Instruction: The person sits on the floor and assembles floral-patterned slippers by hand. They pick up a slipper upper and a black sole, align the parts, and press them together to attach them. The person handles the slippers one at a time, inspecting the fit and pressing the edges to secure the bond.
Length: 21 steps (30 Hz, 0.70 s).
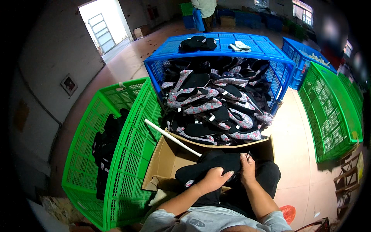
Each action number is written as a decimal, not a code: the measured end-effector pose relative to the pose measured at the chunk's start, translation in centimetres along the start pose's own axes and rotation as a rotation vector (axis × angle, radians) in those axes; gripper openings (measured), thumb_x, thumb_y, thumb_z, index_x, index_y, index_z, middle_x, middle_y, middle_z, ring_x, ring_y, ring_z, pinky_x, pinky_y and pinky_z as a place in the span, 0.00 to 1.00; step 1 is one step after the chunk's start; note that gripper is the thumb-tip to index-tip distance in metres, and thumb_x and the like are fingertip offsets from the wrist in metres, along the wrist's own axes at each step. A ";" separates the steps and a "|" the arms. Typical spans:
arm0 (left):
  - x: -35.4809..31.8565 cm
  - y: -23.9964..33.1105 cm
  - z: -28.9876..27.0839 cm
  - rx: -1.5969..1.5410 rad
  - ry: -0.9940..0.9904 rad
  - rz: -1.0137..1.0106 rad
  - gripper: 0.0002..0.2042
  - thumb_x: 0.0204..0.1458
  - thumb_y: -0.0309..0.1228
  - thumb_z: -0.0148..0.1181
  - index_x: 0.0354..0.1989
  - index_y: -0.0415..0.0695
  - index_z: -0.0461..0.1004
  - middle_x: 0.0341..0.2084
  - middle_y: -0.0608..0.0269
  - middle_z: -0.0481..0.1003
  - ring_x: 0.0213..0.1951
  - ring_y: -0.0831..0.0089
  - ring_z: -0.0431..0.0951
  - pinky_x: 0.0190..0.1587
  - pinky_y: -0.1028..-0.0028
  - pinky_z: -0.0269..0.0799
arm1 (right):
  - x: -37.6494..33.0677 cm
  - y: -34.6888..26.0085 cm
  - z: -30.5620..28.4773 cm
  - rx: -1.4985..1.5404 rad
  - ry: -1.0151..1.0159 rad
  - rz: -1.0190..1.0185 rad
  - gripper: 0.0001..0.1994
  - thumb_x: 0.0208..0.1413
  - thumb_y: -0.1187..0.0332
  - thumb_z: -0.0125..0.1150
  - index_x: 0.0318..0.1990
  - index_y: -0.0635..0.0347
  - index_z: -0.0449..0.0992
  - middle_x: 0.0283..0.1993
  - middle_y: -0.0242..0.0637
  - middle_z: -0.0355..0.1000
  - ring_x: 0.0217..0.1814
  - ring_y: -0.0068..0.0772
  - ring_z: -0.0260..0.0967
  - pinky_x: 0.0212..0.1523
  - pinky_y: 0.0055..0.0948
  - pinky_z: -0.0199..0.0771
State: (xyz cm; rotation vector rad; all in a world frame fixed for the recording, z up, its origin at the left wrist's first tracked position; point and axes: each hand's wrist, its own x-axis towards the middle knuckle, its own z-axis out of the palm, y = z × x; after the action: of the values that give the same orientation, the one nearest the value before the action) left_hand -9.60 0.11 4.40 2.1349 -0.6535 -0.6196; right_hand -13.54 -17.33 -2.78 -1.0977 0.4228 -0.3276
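Observation:
Above my lap I hold a black cloth shoe [193, 173] that looks turned inside out, with a small floral patch near one end. My left hand [216, 178] is closed around its middle, thumb on top. My right hand [247, 166] pinches the other end, where a small dark bit sticks up by the fingertips. Just beyond lies an opened cardboard box [170, 149], with a white stick [174, 138] slanting across it. Farther ahead, a heap of floral cloth shoes with black insides [205, 104] fills a tipped blue crate [278, 63].
At left a green crate [135, 154] holds black shoes [106, 150]. Black pieces [198, 43] and pale items [240, 46] lie on top of the blue crate. Green crates [324, 112] stand at right, near a wooden rack [348, 178]. A person [205, 11] stands far back.

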 end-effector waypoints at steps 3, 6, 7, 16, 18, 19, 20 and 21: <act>-1.1 0.0 0.0 0.035 0.183 0.248 0.16 0.57 0.37 0.63 0.29 0.33 0.71 0.24 0.51 0.76 0.24 0.63 0.75 0.29 0.63 0.69 | 0.6 0.0 -0.1 0.025 0.063 -0.042 0.10 0.66 0.61 0.57 0.36 0.57 0.74 0.32 0.21 0.67 0.33 0.14 0.61 0.37 0.19 0.65; -3.1 2.3 -2.1 -0.122 0.428 0.432 0.09 0.56 0.28 0.62 0.40 0.35 0.76 0.35 0.51 0.81 0.39 0.59 0.82 0.43 0.66 0.76 | 2.0 0.5 -1.7 0.089 0.148 -0.109 0.11 0.66 0.60 0.57 0.36 0.57 0.73 0.32 0.22 0.67 0.32 0.15 0.59 0.37 0.19 0.64; -3.8 3.1 -3.9 -0.183 0.456 0.453 0.09 0.55 0.26 0.61 0.42 0.35 0.77 0.37 0.52 0.81 0.42 0.59 0.82 0.46 0.66 0.77 | 2.0 0.1 -2.1 0.062 0.161 -0.106 0.12 0.66 0.59 0.56 0.36 0.57 0.73 0.32 0.23 0.68 0.32 0.16 0.61 0.37 0.21 0.66; -1.7 -4.9 -7.0 -0.317 0.477 0.174 0.16 0.66 0.35 0.51 0.55 0.37 0.73 0.46 0.59 0.77 0.48 0.74 0.75 0.53 0.74 0.69 | 1.6 -3.0 -1.4 0.330 0.157 -0.142 0.14 0.66 0.57 0.55 0.42 0.61 0.71 0.38 0.39 0.76 0.37 0.32 0.77 0.41 0.32 0.79; -1.4 -5.8 -6.4 -0.382 0.371 0.134 0.16 0.66 0.36 0.51 0.56 0.39 0.73 0.46 0.62 0.76 0.50 0.75 0.72 0.55 0.75 0.66 | 1.4 -3.5 -1.7 0.293 0.155 -0.139 0.15 0.66 0.57 0.55 0.43 0.63 0.71 0.38 0.40 0.76 0.37 0.34 0.77 0.40 0.32 0.80; -1.4 -6.1 -6.4 -0.433 0.302 0.094 0.16 0.66 0.36 0.52 0.56 0.40 0.73 0.46 0.63 0.76 0.49 0.75 0.72 0.54 0.75 0.67 | 1.5 -3.6 -1.8 0.275 0.152 -0.138 0.16 0.66 0.56 0.55 0.44 0.63 0.71 0.39 0.41 0.76 0.38 0.34 0.77 0.40 0.33 0.80; -1.3 -6.1 -6.5 -0.518 0.233 0.049 0.17 0.66 0.37 0.52 0.56 0.39 0.72 0.46 0.62 0.76 0.49 0.75 0.72 0.54 0.75 0.67 | 1.5 -3.7 -1.8 0.257 0.163 -0.169 0.17 0.66 0.55 0.54 0.45 0.64 0.70 0.39 0.42 0.76 0.38 0.35 0.77 0.39 0.33 0.80; -1.3 -6.3 -6.5 -0.602 0.163 0.004 0.17 0.66 0.37 0.52 0.57 0.38 0.72 0.46 0.62 0.76 0.49 0.76 0.72 0.54 0.75 0.67 | 1.3 -4.0 -1.7 0.274 0.168 -0.184 0.18 0.66 0.54 0.53 0.46 0.64 0.70 0.39 0.42 0.76 0.38 0.35 0.77 0.39 0.33 0.81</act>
State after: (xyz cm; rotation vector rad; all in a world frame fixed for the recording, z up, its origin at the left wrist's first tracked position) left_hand -4.98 7.92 3.27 1.5978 -0.3247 -0.5471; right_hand -13.40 -20.96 -0.06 -0.8451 0.4128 -0.6253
